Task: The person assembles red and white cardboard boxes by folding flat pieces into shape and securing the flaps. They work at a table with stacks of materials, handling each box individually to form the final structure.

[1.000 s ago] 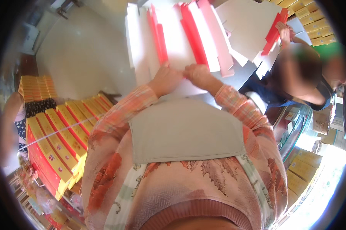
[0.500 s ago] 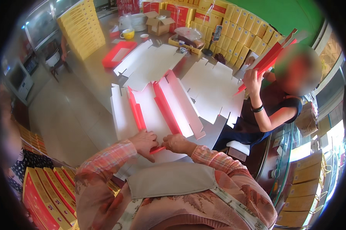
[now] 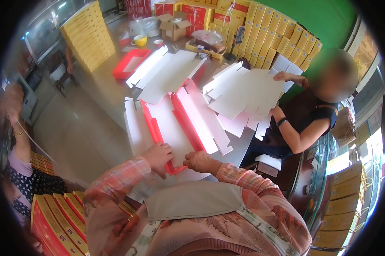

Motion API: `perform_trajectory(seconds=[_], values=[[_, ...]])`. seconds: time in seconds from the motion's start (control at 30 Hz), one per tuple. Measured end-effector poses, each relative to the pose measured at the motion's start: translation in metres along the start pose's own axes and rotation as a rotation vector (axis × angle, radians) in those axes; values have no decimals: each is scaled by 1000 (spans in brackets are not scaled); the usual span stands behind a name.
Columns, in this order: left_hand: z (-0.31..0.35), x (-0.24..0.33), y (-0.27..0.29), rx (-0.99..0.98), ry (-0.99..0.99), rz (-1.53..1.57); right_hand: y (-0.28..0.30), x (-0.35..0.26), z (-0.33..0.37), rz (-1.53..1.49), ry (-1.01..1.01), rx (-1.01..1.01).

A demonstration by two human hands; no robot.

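Note:
A half-folded cardboard box (image 3: 166, 126), white inside with red walls, lies before me on the table. At its near left corner my left hand (image 3: 157, 158) is closed on the red wall, fingers bent over the edge. My right hand (image 3: 201, 162) pinches the near right corner, beside a low red end flap (image 3: 175, 170) that stands between the two hands. The fingertips of the right hand are partly hidden. A long side panel (image 3: 201, 117) of the box spreads open to the right.
Flat white box blanks (image 3: 169, 72) lie beyond the box. On the right a co-worker (image 3: 303, 115) holds a white blank (image 3: 246, 91) in both hands. Farther back are a red tray (image 3: 131, 64), a yellow cup (image 3: 139, 40) and stacked yellow boxes (image 3: 88, 38). Another person's arm shows at left.
My right hand has shifted slightly right, and the red end flap between my hands shows more fully. The co-worker has lowered the red piece and now holds up a white blank.

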State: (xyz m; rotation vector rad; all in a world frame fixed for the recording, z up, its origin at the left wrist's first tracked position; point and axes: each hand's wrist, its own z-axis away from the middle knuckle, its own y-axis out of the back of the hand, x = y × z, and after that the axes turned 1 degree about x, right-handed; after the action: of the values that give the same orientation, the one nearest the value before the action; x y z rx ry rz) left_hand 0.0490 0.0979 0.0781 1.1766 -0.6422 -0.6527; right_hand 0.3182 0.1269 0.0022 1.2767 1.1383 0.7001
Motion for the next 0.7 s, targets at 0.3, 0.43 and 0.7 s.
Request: perform_trajectory(seconds=[0.3, 0.43, 0.7], values=[[-17, -24, -17, 9, -42, -3, 5, -3, -4, -28, -16, -61], [-16, -22, -10, 20, -39, -22, 0, -1, -5, -1, 1, -10], [-12, -33, -21, 39, -28, 15, 1, -1, -7, 18, -48, -129]])
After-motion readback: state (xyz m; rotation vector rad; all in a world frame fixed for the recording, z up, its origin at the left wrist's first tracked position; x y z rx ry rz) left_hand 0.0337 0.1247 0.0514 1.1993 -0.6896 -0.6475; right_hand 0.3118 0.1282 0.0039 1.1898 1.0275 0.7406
